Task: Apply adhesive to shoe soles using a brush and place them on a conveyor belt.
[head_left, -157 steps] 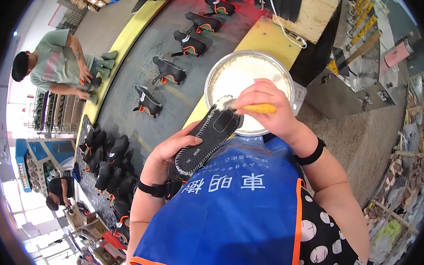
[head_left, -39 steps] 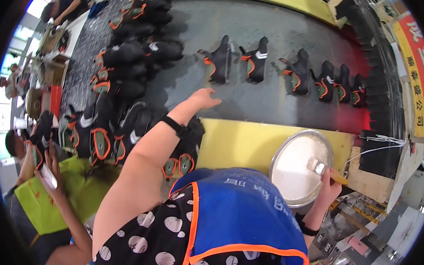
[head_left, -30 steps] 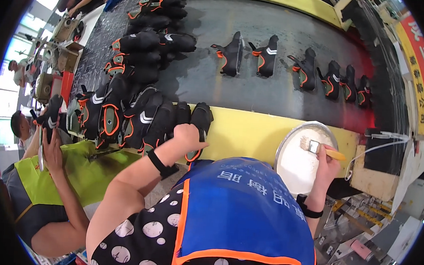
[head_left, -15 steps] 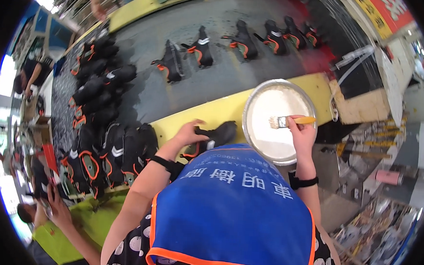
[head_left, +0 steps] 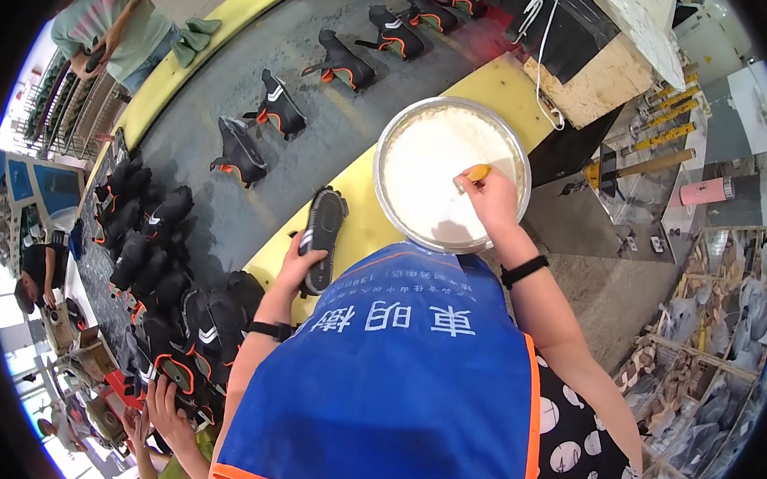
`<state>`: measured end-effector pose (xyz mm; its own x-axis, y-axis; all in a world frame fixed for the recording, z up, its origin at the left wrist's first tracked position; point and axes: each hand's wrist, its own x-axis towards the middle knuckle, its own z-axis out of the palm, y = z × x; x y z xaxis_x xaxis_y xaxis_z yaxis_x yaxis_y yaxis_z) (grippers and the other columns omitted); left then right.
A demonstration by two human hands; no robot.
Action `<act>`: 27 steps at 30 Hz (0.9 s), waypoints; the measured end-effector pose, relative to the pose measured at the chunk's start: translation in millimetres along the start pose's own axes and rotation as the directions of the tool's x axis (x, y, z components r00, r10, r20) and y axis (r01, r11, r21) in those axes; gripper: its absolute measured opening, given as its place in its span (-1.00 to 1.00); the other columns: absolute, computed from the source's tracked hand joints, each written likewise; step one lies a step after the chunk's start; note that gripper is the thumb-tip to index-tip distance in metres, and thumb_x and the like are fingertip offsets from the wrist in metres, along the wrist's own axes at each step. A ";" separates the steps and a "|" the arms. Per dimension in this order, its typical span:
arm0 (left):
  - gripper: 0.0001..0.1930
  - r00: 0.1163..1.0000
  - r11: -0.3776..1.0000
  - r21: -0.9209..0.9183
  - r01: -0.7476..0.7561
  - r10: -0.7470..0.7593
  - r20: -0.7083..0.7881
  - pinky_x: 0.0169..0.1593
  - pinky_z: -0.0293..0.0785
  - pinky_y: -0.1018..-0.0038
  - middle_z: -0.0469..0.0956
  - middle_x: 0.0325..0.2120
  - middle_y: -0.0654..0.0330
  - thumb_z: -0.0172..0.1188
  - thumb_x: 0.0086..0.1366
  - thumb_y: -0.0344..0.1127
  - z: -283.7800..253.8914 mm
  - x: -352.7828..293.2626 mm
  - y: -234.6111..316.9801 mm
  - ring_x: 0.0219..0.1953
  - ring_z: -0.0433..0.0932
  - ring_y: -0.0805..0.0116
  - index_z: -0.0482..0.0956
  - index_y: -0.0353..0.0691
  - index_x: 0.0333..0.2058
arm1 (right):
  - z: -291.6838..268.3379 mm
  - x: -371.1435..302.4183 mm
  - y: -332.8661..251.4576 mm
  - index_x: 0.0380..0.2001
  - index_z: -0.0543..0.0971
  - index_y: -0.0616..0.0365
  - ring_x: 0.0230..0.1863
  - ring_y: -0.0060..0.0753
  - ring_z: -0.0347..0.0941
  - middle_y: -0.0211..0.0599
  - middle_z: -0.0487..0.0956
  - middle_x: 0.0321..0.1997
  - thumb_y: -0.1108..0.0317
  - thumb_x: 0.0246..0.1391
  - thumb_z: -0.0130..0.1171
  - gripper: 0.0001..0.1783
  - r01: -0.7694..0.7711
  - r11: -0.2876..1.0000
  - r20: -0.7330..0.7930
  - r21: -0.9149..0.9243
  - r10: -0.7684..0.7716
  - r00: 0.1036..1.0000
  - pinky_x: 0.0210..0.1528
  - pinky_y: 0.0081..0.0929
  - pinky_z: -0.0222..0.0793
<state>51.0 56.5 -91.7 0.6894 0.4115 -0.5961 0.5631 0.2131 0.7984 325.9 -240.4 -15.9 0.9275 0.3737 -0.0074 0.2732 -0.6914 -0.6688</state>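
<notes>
On my feed, I see the left hand (head_left: 293,267) gripping a black shoe (head_left: 325,228) left of the basin (head_left: 379,165), the right hand (head_left: 493,202) clasping a yellow-handled brush (head_left: 479,172) over it.

Wide fisheye view downward from head height

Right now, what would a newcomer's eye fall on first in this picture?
The blue apron, edged in orange, fills the lower middle of the view. Just above it is a round metal bowl of white substance, where the right hand holds a yellow-handled brush. Left of the bowl, the left hand grips a black shoe, its sole facing the camera.
</notes>
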 end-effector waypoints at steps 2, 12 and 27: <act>-0.37 0.978 0.916 -0.367 0.162 -0.100 0.183 -0.05 0.56 0.40 0.54 -0.06 0.11 0.20 0.21 -0.39 -9.8 -13.3 24.6 -0.12 0.59 0.36 0.26 -0.21 0.27 | -22.2 -7.9 -13.6 -0.35 0.62 0.23 -0.45 -0.29 0.57 -0.17 0.61 -0.44 0.24 0.03 0.39 -0.74 0.100 0.968 -0.119 0.230 -0.074 0.990 -0.34 -0.41 0.48; -0.37 0.896 0.920 -0.324 0.219 -0.058 0.440 -0.01 0.59 0.52 0.53 0.02 0.06 0.09 0.25 -0.35 30.0 -44.4 158.7 -0.06 0.61 0.40 0.21 -0.32 0.30 | -8.6 -10.3 -7.0 -0.36 0.61 0.18 -0.36 -0.20 0.58 -0.21 0.61 -0.37 0.37 0.08 0.34 -0.87 0.142 0.965 -0.183 0.221 -0.102 0.978 -0.28 -0.39 0.47; -0.43 0.737 0.967 0.102 0.235 -0.246 0.629 -0.08 0.55 0.56 0.54 -0.06 0.13 0.15 0.26 -0.31 83.2 -27.7 203.1 -0.13 0.57 0.48 0.28 -0.33 0.23 | -76.0 -32.6 -75.9 -0.36 0.68 -0.13 -0.16 -0.43 0.54 -0.55 0.63 -0.28 0.29 0.00 0.36 -0.90 0.601 0.738 -0.135 0.306 -0.592 0.795 0.21 -0.18 0.17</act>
<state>184.1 14.6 79.9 0.6566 -0.3065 -0.6892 0.7530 0.2126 0.6228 294.3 -247.0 91.6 0.6101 0.6225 0.4902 0.6815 -0.0967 -0.7254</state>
